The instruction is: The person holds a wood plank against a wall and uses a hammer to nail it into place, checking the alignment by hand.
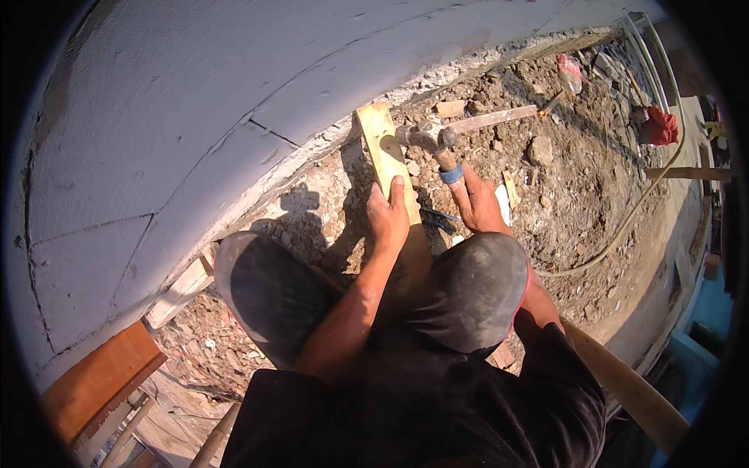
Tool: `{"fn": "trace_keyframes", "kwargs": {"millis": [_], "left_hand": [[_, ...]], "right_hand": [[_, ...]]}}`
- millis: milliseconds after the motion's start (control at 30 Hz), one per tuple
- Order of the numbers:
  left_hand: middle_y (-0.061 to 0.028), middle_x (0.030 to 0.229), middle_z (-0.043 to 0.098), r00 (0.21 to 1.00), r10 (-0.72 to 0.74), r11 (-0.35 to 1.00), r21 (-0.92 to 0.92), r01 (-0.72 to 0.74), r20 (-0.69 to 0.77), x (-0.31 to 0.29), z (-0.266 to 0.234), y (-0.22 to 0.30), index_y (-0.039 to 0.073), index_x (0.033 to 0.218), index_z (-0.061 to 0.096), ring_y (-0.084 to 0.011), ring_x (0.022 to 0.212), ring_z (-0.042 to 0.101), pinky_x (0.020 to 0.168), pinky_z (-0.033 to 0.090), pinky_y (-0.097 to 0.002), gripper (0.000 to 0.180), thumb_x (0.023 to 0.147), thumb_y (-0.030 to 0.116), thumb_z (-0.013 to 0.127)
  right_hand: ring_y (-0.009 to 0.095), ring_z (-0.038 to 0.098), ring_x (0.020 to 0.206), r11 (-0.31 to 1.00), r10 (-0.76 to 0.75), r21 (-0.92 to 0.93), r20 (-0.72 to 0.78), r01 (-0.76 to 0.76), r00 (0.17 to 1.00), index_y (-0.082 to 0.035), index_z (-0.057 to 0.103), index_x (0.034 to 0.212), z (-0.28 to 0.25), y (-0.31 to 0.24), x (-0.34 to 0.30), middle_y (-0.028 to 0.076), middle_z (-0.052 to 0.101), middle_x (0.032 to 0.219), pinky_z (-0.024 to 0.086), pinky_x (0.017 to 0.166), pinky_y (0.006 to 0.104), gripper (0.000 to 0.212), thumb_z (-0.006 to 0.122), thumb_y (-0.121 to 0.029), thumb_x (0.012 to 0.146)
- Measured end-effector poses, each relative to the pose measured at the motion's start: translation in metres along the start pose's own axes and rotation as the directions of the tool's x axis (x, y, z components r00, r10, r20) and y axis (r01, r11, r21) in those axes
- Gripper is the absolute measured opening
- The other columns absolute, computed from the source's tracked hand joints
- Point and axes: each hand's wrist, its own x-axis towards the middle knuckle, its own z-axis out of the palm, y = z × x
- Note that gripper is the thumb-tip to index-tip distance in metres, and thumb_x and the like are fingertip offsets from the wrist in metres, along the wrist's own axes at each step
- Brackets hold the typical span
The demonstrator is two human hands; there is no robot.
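Between my knees a pale wooden board (380, 132) points away from me, its far end close to the foot of the grey wall. My left hand (390, 218) is closed around this board, the thumb lying along its upper face. In my right hand (481, 206) is a hammer (427, 139), gripped by its wooden handle just below a blue band. The hammer's head is at the board's right edge near the far end and casts a shadow on it; whether they touch I cannot tell. My knees partly cover the board's near part.
A smooth grey wall (195, 101) rises on the left and ahead. Rubble and broken soil (577, 171) cover the ground, with a flat wood strip (495, 118) lying beyond the hammer. A pale hose (624, 226) curves along the right, near a red bag (662, 126). An orange-brown board (101, 382) stands at lower left.
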Motion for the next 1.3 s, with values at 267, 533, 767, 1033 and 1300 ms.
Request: {"fn": "trace_keyframes", "kwargs": {"millis": [267,533,767,1033,1300], "left_hand": [[-0.0149,0.075,0.068,0.999,-0.009,0.999,0.035,0.01,-0.042,-0.001,-0.001,-0.004,-0.003,0.107,0.056,-0.0203,0.055,0.066,0.049,0.053,-0.0325,0.034,0.103,0.03,0.056],[-0.0152,0.075,0.068,0.996,0.089,0.99,0.106,-0.088,-0.003,0.009,-0.005,-0.029,-0.004,0.107,0.056,-0.0202,0.055,0.066,0.049,0.053,-0.0325,0.032,0.102,0.027,0.058],[-0.0144,0.075,0.068,0.996,0.086,0.991,0.107,-0.081,-0.037,0.006,-0.003,-0.019,-0.004,0.107,0.057,-0.0196,0.056,0.067,0.051,0.054,-0.0319,0.031,0.103,0.027,0.057],[-0.0226,0.086,0.069,0.985,0.145,0.947,0.302,-0.111,-0.094,0.02,-0.023,-0.045,-0.009,0.11,0.058,-0.03,0.075,0.068,0.068,0.053,-0.0394,0.041,0.1,0.03,0.059],[-0.0197,0.098,0.068,0.995,-0.074,0.993,-0.086,0.079,0.062,-0.007,0.001,0.012,-0.011,0.119,0.057,-0.0248,0.078,0.069,0.062,0.056,-0.0365,0.042,0.103,0.028,0.056]], "right_hand": [[0.047,0.061,0.065,0.949,-0.046,-0.307,0.097,0.074,0.994,-0.004,0.052,0.103,-0.004,-0.005,0.029,0.026,0.061,0.068,0.044,0.057,0.0536,0.021,0.056,-0.024,0.098],[0.042,0.062,0.058,0.888,-0.43,-0.213,-0.073,0.408,0.9,0.0,0.056,0.101,-0.017,0.007,0.018,0.019,0.06,0.065,0.048,0.055,0.0478,0.024,0.058,-0.023,0.095],[0.046,0.063,0.064,0.987,-0.149,-0.059,-0.043,0.147,0.988,-0.002,0.057,0.106,-0.01,-0.019,0.032,0.024,0.062,0.067,0.047,0.058,0.0524,0.022,0.057,-0.022,0.097],[0.048,0.06,0.063,0.947,-0.109,-0.294,0.084,0.129,0.99,-0.003,0.05,0.098,0.002,-0.027,0.045,0.025,0.061,0.066,0.044,0.058,0.0546,0.026,0.056,-0.029,0.099],[0.052,0.061,0.067,0.946,0.204,-0.184,-0.3,-0.266,0.932,-0.003,0.051,0.102,0.022,0.07,-0.007,0.029,0.061,0.068,0.047,0.06,0.0581,0.033,0.055,-0.035,0.099]]}}
